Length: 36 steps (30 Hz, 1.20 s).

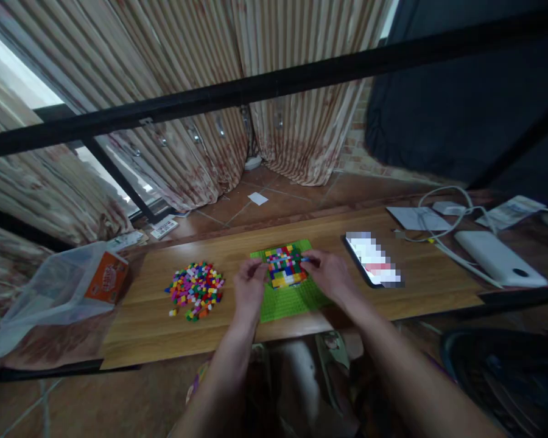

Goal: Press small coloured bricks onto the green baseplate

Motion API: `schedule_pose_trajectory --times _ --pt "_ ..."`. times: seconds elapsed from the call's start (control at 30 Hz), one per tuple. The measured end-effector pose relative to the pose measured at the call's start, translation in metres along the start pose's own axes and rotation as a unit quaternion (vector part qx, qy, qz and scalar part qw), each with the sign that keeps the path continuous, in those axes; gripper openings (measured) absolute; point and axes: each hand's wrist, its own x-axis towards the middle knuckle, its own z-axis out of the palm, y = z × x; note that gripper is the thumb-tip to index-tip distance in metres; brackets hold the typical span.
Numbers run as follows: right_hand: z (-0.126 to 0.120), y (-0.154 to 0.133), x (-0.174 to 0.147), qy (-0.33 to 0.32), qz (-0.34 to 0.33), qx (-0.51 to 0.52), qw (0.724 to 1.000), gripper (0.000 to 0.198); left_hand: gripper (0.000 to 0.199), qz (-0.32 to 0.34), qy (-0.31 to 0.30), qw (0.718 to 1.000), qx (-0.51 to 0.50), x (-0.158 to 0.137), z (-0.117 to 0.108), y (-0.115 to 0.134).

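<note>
A green baseplate point(288, 298) lies flat on the bench point(164, 316), its long axis running away from the person, with multicoloured bricks point(284, 266) covering its far half. The left hand point(250, 287) rests at the patch's left edge, fingers curled. The right hand point(329, 275) seems to pinch a small blue brick point(301, 260) at its right edge.

A single head-worn camera looks forward and steeply down from just above the person's forearms onto a long wooden plank table point(164, 328), near enough to fill the lower frame. Its wide view also reaches striped beige curtains point(201, 121) and a black horizontal bar point(274, 85) beyond.
</note>
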Motion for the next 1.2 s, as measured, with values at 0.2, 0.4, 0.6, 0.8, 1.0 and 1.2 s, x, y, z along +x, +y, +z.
schedule_pose_trajectory --times 0.2,0.4,0.6,0.8,1.0,1.2 --pt "0.013 0.001 0.008 -0.021 0.047 -0.078 0.996 0.016 0.018 -0.026 0.023 0.998 0.049 0.02 -0.004 -0.024" --pt "0.018 0.0 0.011 -0.009 0.041 -0.056 0.998 0.02 0.018 -0.024 -0.014 0.997 0.067 0.023 0.003 -0.02" --pt "0.014 0.017 0.012 -0.011 0.04 0.019 0.999 0.027 0.014 -0.027 -0.028 0.998 0.057 0.022 0.001 -0.018" --pt "0.027 0.038 0.019 -0.032 0.076 0.11 0.991 0.031 0.016 -0.03 -0.022 0.997 0.062 0.021 0.002 -0.019" --pt "0.034 0.042 0.024 -0.042 0.112 0.157 0.98 0.029 0.016 -0.028 -0.027 0.996 0.08 0.024 0.002 -0.025" --pt "0.032 0.041 0.025 -0.05 0.121 0.138 0.982 0.027 0.015 -0.001 -0.023 0.996 0.091 0.03 0.001 -0.039"
